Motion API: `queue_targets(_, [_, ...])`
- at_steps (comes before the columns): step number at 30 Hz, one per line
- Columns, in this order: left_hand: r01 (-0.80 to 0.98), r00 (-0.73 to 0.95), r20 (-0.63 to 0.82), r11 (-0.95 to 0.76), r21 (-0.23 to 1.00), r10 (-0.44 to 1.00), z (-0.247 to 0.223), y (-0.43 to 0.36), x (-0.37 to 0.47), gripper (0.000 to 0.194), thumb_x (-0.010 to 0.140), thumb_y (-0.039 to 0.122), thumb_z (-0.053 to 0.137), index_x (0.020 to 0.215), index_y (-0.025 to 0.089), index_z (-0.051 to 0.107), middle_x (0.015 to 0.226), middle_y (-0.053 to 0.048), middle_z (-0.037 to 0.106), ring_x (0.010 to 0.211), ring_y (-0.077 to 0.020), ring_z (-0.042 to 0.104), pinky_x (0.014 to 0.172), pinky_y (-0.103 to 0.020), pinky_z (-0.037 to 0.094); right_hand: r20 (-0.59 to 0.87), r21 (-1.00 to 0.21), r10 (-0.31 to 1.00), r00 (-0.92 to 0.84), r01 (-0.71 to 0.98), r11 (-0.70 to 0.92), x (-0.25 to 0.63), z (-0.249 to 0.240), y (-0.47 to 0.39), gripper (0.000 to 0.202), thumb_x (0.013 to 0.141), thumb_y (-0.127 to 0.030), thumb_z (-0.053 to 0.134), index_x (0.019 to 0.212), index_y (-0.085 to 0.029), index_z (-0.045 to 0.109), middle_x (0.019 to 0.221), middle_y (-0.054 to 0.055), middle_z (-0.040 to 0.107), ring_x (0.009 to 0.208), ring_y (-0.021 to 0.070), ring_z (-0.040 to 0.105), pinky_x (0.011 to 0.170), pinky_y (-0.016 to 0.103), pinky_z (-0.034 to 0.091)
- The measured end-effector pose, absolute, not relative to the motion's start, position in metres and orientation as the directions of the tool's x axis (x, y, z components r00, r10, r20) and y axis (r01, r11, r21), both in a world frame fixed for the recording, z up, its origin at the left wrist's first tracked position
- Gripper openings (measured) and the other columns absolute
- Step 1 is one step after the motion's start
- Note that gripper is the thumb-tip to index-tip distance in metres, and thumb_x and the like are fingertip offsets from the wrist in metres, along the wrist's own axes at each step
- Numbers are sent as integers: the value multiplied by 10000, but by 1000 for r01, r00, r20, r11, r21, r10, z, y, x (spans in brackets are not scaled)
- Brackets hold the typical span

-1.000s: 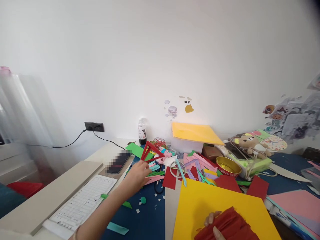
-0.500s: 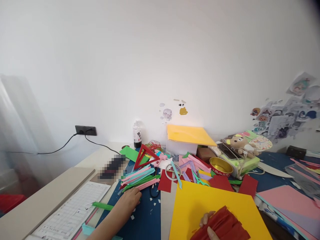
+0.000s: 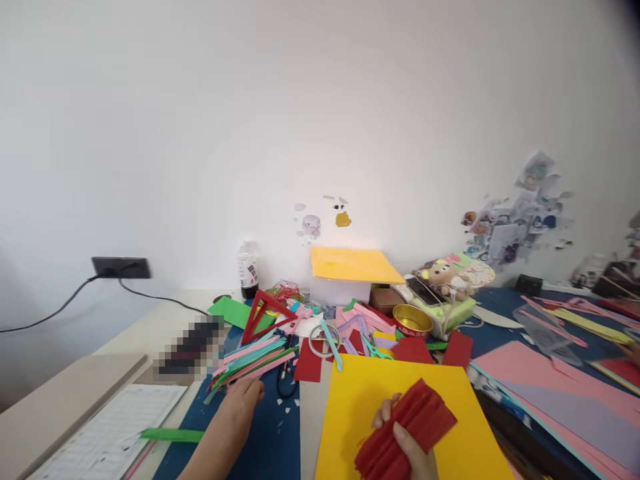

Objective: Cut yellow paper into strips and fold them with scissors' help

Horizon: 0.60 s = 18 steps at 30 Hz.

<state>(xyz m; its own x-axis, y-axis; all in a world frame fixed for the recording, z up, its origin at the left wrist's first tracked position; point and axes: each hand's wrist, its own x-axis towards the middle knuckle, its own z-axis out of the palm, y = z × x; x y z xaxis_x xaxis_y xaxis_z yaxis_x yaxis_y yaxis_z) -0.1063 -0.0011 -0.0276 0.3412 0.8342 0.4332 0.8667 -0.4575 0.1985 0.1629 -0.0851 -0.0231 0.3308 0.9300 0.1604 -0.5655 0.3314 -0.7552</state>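
Note:
My right hand (image 3: 413, 453) grips a bundle of pleated red paper (image 3: 425, 420), thumb across its front and fingertips showing at its left side. Below this bundle is a large yellow sheet (image 3: 345, 400). My left hand (image 3: 245, 397) rests at the near end of a pile of paper strips (image 3: 257, 360) in pink, blue and green. Its fingers are curled in, and whatever they may hold is hidden. A green strip (image 3: 173, 435) lies left of that forearm. Black-handled scissors (image 3: 286, 383) lie just right of my left hand.
A red triangular frame (image 3: 265, 317), a tape roll (image 3: 324, 339), green scissors (image 3: 375, 349) and a gold tin (image 3: 413, 320) crowd the back. A bottle (image 3: 248, 270) stands by the wall. Pink and lilac sheets (image 3: 560, 393) lie right. Another person's hand (image 3: 631, 353) shows at the right edge.
The view has swung right, bringing another person's hand into sight. The red paper bundle is raised and tilted more upright in my right hand. My left hand remains by the strips.

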Motion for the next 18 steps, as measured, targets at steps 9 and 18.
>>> queue_targets(9, [771,256,640,-552,316,725,-24,-42,-100,326,856,316,318,666,220,565,642,-32,608,566,-154,578,534,-233,456,189,-727,947,260,-611,312,135,0,-82,295,650,-310,699,868,-248,509,722,-22,565,655,134,526,636,276,474])
queue_targets(18, [149,-30,142,-136,980,989,-16,-53,-107,366,739,519,466,823,177,562,635,-7,599,528,-136,525,559,-256,458,121,-807,990,72,-574,141,104,25,-80,283,650,-286,702,860,-227,521,732,-11,569,640,160,552,567,318,504])
